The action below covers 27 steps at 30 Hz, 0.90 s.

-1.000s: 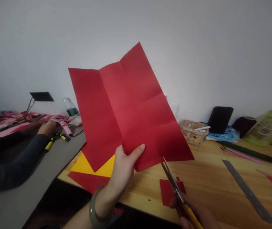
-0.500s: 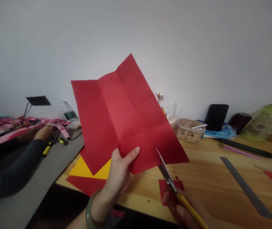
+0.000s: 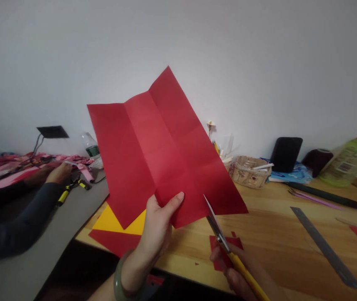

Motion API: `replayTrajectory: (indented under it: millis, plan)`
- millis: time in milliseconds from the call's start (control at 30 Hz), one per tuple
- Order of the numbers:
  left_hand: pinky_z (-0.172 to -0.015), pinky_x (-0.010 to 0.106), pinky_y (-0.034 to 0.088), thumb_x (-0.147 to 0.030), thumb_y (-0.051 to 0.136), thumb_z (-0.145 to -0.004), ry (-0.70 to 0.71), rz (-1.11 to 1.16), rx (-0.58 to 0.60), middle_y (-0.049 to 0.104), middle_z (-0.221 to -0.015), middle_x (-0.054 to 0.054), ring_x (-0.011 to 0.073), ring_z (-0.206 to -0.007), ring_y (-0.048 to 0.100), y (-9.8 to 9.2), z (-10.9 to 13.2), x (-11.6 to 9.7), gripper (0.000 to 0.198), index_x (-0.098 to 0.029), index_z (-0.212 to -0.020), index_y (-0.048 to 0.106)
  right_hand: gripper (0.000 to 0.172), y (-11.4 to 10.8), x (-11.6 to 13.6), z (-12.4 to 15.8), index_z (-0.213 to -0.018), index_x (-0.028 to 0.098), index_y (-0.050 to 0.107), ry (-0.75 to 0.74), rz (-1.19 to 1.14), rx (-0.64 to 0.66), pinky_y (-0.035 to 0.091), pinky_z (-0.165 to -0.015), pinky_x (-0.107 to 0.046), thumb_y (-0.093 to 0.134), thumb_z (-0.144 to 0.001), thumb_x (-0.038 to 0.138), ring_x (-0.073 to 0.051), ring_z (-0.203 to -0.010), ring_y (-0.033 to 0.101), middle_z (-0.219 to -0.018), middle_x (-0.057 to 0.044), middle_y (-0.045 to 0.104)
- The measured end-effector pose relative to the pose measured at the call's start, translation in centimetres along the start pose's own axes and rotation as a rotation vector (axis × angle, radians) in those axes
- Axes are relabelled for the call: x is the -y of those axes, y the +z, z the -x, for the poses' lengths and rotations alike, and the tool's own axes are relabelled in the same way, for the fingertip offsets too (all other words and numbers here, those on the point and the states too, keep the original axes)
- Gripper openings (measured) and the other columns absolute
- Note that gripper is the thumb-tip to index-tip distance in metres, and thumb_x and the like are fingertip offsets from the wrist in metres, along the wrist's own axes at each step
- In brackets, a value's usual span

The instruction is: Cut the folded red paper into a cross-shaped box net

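Observation:
A large sheet of red paper [image 3: 153, 154], marked with lengthwise creases, is held up in front of me. My left hand [image 3: 161, 225] pinches its lower edge, thumb on the near face. Yellow-handled scissors [image 3: 224, 242] are gripped in my right hand [image 3: 239, 271], which is partly cut off by the bottom of the view. Their blades straddle the paper's lower edge, right of my left thumb, one blade in front of the sheet. Beneath the scissors a small red paper piece [image 3: 236, 241] lies on the wooden table [image 3: 272, 242].
Yellow paper [image 3: 112, 219] and more red paper [image 3: 115, 242] lie under the sheet's left side. To the right are a metal ruler [image 3: 325, 246], a small basket [image 3: 249, 173], a black phone [image 3: 287, 154] and a green bottle [image 3: 350, 161]. At left, another person's hand [image 3: 59, 172] works among pink material.
The upper part of the red sheet has tipped slightly left. The scissors have shifted a little leftward, their blades still at the paper's lower edge.

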<state>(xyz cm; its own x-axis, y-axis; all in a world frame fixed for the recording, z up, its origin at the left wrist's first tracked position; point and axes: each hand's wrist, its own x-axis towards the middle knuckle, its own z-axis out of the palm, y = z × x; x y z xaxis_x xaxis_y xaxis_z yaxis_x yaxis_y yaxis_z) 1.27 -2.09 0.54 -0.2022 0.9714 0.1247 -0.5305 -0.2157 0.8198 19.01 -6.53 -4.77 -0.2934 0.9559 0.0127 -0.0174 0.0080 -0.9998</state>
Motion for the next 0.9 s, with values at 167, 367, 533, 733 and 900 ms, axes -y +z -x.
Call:
replayTrajectory:
  millis: [167, 367, 533, 733, 900]
  plan:
    - [-0.079, 0.033, 0.055, -0.016, 0.076, -0.069, -0.006, -0.003, 0.006, 0.073, -0.092, 0.010, 0.0236, -0.087, 0.069, 0.1, -0.1, -0.2, 0.042, -0.011, -0.109, 0.064, 0.040, -0.5, -1.7, -0.7, -0.074, 0.021, 0.068, 0.007, -0.032, 0.050, 0.032, -0.041, -0.024, 0.067, -0.066, 0.060, -0.011, -0.042, 0.037, -0.051, 0.003, 0.046]
    - [-0.083, 0.036, 0.054, -0.018, 0.077, -0.069, 0.020, -0.044, -0.014, 0.072, -0.095, 0.009, 0.0236, -0.089, 0.068, -0.1, -0.1, -0.2, 0.042, -0.013, -0.110, 0.064, 0.042, -1.2, -2.2, -0.9, -0.081, 0.021, 0.070, 0.044, -0.043, 0.137, 0.031, -0.041, -0.025, 0.068, -0.066, 0.060, -0.011, -0.043, 0.036, -0.051, 0.003, 0.046]
    - [-0.082, 0.034, 0.054, -0.023, 0.075, -0.073, 0.095, -0.115, -0.041, 0.072, -0.094, 0.007, 0.0215, -0.088, 0.067, -0.5, 0.2, 0.4, 0.035, -0.015, -0.106, 0.066, 0.041, -1.0, -2.6, -1.3, -0.077, 0.022, 0.070, 0.084, -0.067, 0.120, 0.030, -0.039, -0.024, 0.065, -0.068, 0.062, -0.011, -0.041, 0.036, -0.050, 0.003, 0.046]
    - [-0.089, 0.031, 0.051, -0.028, 0.073, -0.076, 0.187, -0.167, -0.178, 0.071, -0.099, 0.003, 0.0189, -0.095, 0.065, -0.2, 1.6, 1.4, 0.036, -0.019, -0.110, 0.063, 0.038, 0.0, -2.4, -0.6, -0.085, 0.022, 0.069, 0.017, 0.002, 0.024, 0.036, -0.045, -0.025, 0.066, -0.071, 0.057, -0.012, -0.047, 0.042, -0.057, 0.001, 0.051]
    - [-0.084, 0.027, 0.052, -0.030, 0.073, -0.074, 0.237, -0.216, -0.254, 0.072, -0.092, 0.002, 0.0186, -0.090, 0.067, 0.3, 2.7, 1.8, 0.029, -0.019, -0.101, 0.066, 0.046, 0.5, -3.1, -0.7, -0.082, 0.019, 0.070, -0.006, 0.000, -0.023, 0.038, -0.046, -0.024, 0.065, -0.068, 0.063, -0.012, -0.047, 0.044, -0.056, 0.002, 0.049]
